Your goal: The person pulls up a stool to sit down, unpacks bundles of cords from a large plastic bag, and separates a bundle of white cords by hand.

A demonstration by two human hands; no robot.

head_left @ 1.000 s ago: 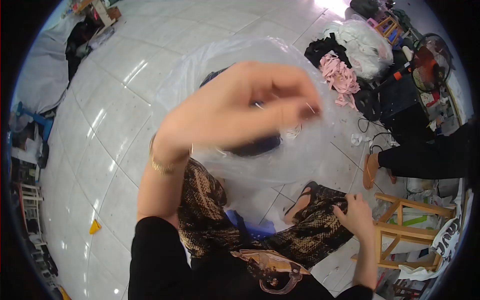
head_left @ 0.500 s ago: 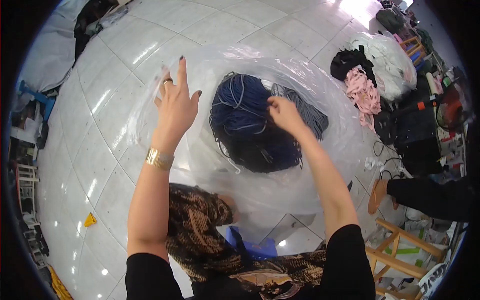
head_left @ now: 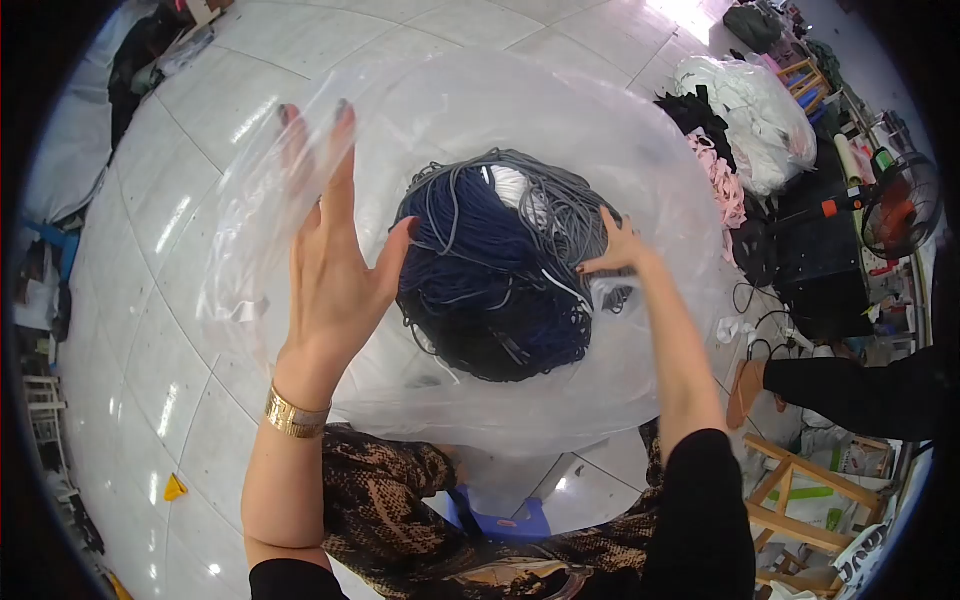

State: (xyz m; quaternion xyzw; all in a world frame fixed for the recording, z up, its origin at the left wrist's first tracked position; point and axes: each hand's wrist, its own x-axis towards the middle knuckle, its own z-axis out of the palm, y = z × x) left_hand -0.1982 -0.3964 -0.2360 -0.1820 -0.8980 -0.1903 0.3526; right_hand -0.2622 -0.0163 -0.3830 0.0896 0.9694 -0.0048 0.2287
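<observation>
A large clear plastic bag (head_left: 470,90) lies spread wide on the floor, its mouth facing up. Inside sit bundles of cord: navy cord (head_left: 465,240) at the left, grey cord (head_left: 572,205) at the back and right, a white bundle (head_left: 515,190) between them, and black cord (head_left: 490,345) in front. My left hand (head_left: 335,265), fingers spread, is at the bag's left side, with plastic film over its fingertips. Against the right edge of the grey cord rests my right hand (head_left: 622,248), thumb and fingers apart.
A blue plastic stool (head_left: 510,522) stands between my legs. To the right are pink fabric strips (head_left: 720,175), a stuffed white bag (head_left: 750,120), a fan (head_left: 900,205), another person's foot (head_left: 745,392) and a wooden frame (head_left: 800,480). A yellow object (head_left: 175,487) lies on the left floor.
The bag's walls have spread wider and higher. My right hand has moved right and opened out on the grey cord. White cord now shows, and my left hand is lower with film over its fingers.
</observation>
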